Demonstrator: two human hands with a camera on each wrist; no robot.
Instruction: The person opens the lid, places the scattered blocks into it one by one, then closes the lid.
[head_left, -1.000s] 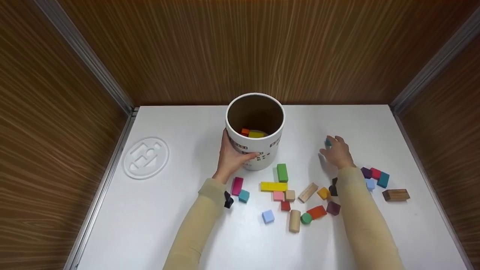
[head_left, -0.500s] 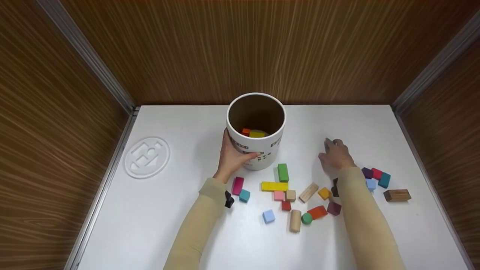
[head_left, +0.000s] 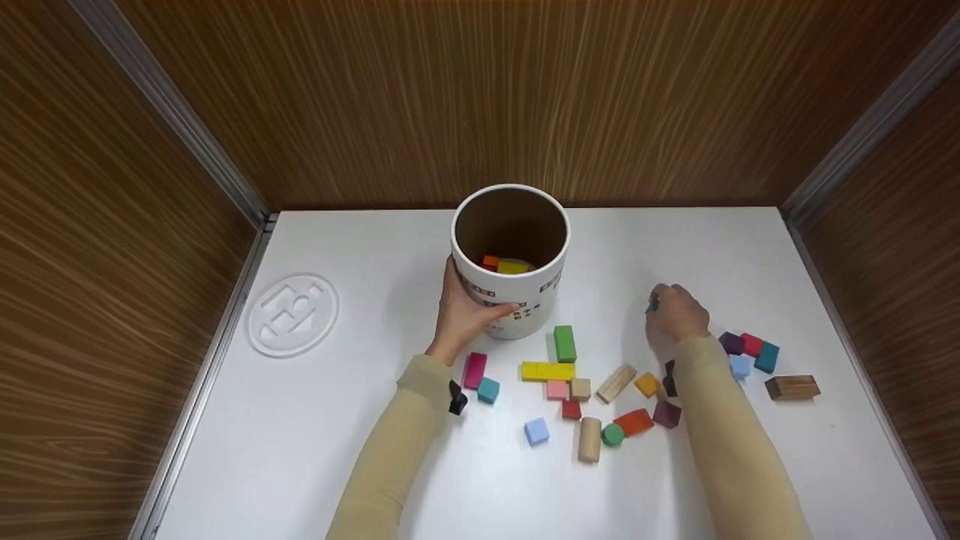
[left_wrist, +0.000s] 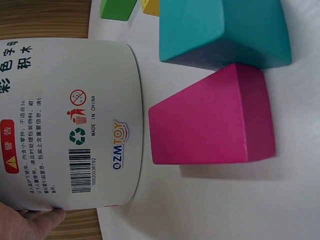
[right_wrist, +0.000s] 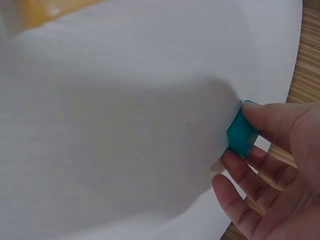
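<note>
In the head view my left hand (head_left: 463, 313) grips the side of a tall white cardboard tub (head_left: 541, 300), thumb across its front. The tub stands upright, uncovered, with orange and yellow blocks visible at the bottom. Its printed label fills the left side of the left wrist view, where a magenta block (left_wrist: 200, 125) and a teal cube (left_wrist: 225, 35) lie close by on the table. To the right, my right hand (head_left: 677, 313) pinches a small teal block (right_wrist: 242, 132) between thumb and fingers, low over the table. The fingers partly cover that block.
A round white lid (head_left: 292, 315) with shape cutouts lies at left. Several coloured blocks spread across the middle, among them a long yellow one (head_left: 548, 372) and a wooden cylinder (head_left: 589, 440). A brown block (head_left: 793, 388) lies far right. Wood-grain panels enclose the white table.
My right hand's fingers have closed in on the teal block, and the hand has shifted slightly toward me. The left hand and the tub have stayed in place.
</note>
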